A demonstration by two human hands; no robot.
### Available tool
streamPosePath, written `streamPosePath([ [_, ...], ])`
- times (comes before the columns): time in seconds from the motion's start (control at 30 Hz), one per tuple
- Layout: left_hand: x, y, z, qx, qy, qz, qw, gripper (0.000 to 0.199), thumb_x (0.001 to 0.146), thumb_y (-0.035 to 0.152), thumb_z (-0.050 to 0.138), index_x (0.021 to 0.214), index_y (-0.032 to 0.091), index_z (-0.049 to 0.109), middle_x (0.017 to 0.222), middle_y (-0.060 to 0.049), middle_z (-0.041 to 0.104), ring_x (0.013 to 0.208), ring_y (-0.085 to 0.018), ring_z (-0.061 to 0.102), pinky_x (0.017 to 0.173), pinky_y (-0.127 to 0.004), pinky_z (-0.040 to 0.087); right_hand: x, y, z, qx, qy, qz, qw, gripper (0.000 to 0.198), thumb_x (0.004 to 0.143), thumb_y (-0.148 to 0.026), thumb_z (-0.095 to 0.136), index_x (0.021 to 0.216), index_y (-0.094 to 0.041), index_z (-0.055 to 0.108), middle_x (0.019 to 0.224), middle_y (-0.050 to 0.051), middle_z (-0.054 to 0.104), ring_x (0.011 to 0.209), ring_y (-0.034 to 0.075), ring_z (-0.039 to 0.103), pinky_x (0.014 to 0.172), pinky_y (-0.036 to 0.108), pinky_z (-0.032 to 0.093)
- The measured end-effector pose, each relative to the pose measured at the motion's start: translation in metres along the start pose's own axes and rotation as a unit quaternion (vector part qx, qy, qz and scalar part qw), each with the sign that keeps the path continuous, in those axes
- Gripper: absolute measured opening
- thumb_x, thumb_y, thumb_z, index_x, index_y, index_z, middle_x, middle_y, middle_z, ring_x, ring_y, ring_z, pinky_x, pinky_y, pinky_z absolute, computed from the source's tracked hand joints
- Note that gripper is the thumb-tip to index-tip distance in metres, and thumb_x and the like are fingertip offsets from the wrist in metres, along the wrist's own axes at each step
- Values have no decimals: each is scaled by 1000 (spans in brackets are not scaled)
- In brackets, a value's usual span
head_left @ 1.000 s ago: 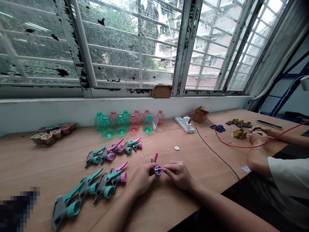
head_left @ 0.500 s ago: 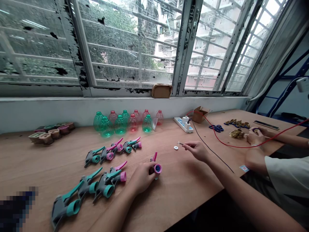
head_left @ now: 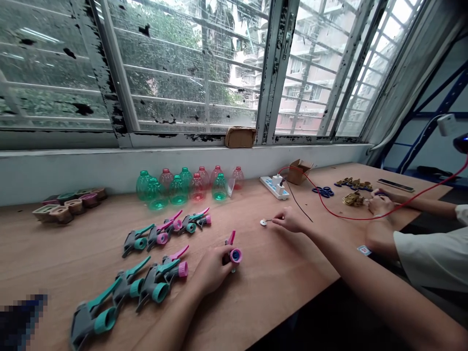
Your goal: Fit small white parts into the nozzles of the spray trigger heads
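Holds in the left hand a pink-levered trigger spray head (head_left: pixel 236 256) at the near centre, with the mouth of its pink collar toward the viewer. Bends the fingers of the left hand (head_left: pixel 211 268) around the body and so hides most of it. Pinches with the right hand (head_left: pixel 290 219), between thumb and fingertips, a thin tool (head_left: pixel 269 221), too small to recognise exactly. Brings its tip to a white washer (head_left: pixel 263 223) on the wooden table (head_left: pixel 278 278), farther and more to the right than the spray head; touching or just above, cannot say which. Can see on the left two groups of grey spray heads (head_left: pixel 126 287), with green or pink levers and collars, lying on their sides. Can find, far by the wall, transparent green and pink bottles (head_left: pixel 178 191), standing upright close together, and right of them a white power strip (head_left: pixel 271 186). Can notice at far right gold-coloured parts (head_left: pixel 353 198), near a co-worker in a pale sleeve (head_left: pixel 427 256)
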State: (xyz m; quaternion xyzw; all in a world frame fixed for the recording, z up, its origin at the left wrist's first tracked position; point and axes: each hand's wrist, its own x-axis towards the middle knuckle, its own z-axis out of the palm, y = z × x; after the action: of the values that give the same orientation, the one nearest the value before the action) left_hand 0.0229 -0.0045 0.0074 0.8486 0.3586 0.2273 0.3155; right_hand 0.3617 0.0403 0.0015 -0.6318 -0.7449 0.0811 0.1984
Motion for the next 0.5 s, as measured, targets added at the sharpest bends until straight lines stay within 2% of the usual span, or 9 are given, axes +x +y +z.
streamPosePath([
  [0.1, 0, -1, 0, 0, 0, 3, 1000, 17, 76, 19, 49, 84, 17, 65, 73, 1, 62, 65, -13, 50, 58, -22, 30, 3, -3, 1, -28, -18, -6, 999, 42, 82, -45, 48, 69, -13, 72, 52, 2, 56, 48, 9, 35, 47, 25, 19],
  [0.33, -1, -2, 1, 2, 6, 14, 1000, 17, 75, 16, 49, 82, 17, 64, 73, 1, 61, 66, -13, 50, 58, -22, 30, 6, -6, 4, -70, -11, -9, 997, 49, 84, -48, 44, 64, -12, 70, 53, 4, 59, 48, 9, 32, 48, 27, 17],
  [0.5, -1, -3, 1, 4, 2, 8, 1000, 18, 75, 16, 49, 83, 17, 65, 73, 1, 62, 65, -13, 50, 57, -22, 29, 7, -7, 2, -119, -16, -8, 993, 45, 85, -45, 45, 66, -13, 71, 58, 7, 64, 48, 9, 34, 49, 27, 17],
])
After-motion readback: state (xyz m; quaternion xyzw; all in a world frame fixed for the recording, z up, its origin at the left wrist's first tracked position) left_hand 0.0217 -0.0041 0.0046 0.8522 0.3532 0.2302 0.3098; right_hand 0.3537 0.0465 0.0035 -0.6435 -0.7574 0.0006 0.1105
